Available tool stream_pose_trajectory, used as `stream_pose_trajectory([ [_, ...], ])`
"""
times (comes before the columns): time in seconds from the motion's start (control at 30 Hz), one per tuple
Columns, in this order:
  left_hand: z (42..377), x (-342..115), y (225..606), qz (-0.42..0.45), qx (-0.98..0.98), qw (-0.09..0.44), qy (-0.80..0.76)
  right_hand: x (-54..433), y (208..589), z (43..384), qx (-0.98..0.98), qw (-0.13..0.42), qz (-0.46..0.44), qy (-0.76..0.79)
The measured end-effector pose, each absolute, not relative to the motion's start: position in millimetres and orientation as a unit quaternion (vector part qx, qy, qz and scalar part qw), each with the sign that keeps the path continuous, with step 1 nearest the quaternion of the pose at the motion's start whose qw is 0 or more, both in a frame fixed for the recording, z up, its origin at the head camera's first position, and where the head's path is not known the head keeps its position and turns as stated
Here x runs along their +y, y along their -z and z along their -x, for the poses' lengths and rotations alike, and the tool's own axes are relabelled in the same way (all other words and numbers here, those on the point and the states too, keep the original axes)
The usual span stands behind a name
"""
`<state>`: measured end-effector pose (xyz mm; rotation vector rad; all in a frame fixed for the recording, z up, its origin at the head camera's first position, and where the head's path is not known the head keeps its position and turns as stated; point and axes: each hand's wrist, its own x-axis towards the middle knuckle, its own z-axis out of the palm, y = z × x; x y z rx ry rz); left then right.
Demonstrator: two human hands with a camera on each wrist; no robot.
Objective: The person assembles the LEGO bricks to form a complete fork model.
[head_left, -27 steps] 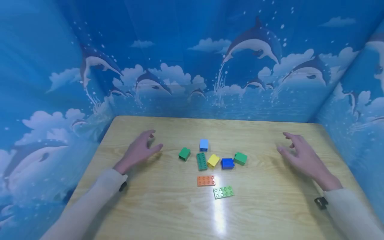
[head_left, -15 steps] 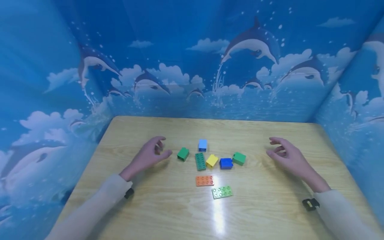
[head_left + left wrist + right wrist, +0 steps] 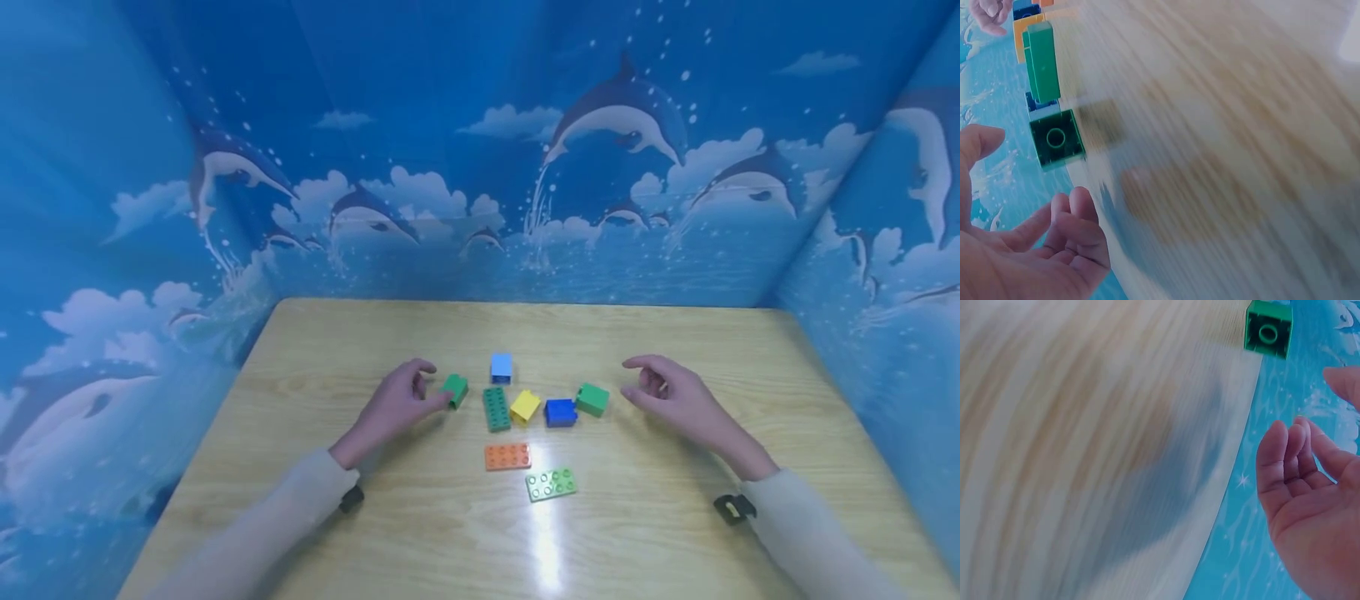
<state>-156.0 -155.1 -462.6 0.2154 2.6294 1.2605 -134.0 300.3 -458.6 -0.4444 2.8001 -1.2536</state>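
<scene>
Over the wooden table (image 3: pixel 420 550), your left grip (image 3: pixel 393 407) and right grip (image 3: pixel 686 406) held nothing, fingers parted; a boxy green plastic brick (image 3: pixel 457 385) lay at the left's three o'clock, another green brick (image 3: pixel 593 399) at the right's nine. Square, side-on pinches looked safest.

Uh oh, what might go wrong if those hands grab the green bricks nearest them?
The left hand has its grip open close to the left green brick, so its thumb might knock that brick away. The right green brick sits right beside the dark blue brick, so the right hand might nudge both.
</scene>
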Motion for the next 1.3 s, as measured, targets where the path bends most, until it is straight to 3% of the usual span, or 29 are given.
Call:
stream_pose_trajectory([
  [0.37,157.4,-140.0,465.5,-0.056,0.912,0.077,-0.399,274.3,459.0,138.5,0.910,0.069,0.122,0.391],
  [0.7,153.3,-132.9,474.2,-0.047,0.894,0.094,-0.436,260.8,469.1,138.1,0.912,0.102,0.140,0.372],
  [1.3,155.6,-141.9,471.0,-0.052,0.902,0.084,-0.420,254.3,469.2,144.0,0.913,0.118,0.111,0.375],
])
